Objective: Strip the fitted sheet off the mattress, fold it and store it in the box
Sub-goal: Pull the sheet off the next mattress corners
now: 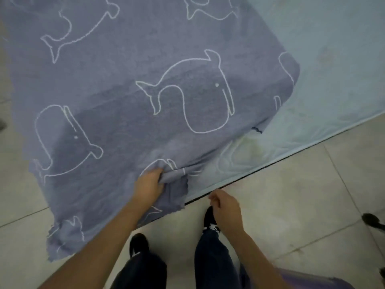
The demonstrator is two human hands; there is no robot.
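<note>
Gripping a bunched fold of the fitted sheet [145, 84] with the left hand [149, 185], fingers [155, 174] curled tight into the cloth at its hem. Holding the right hand [226, 207] clear of the cloth, just right of the left fingers and close to the lower edge of the mattress [333, 59], with fingers loosely curled and nothing visible between them.

Judged soft, light and limp: wrinkling round the gripped fold, sagging off the corner onto the floor [291, 205] left of and below the fingers. Not fragile. Likely to slide easily over the pale mattress cover, and to drag and bunch rather than keep any shape. Ragged along the hem, so probably elasticated there.

Best taken by the hem or a corner, a gathered handful as now, with a second grip further along the same hem, to the right of the left fingers.

Lying mostly up and away from the fingers; already off the bare mattress to their right. Stretching long-wise from the fingers up and to the left, with the turned-back edge slanting up and to the right. Cut off by the top of the view, so full extent not readable.
</note>
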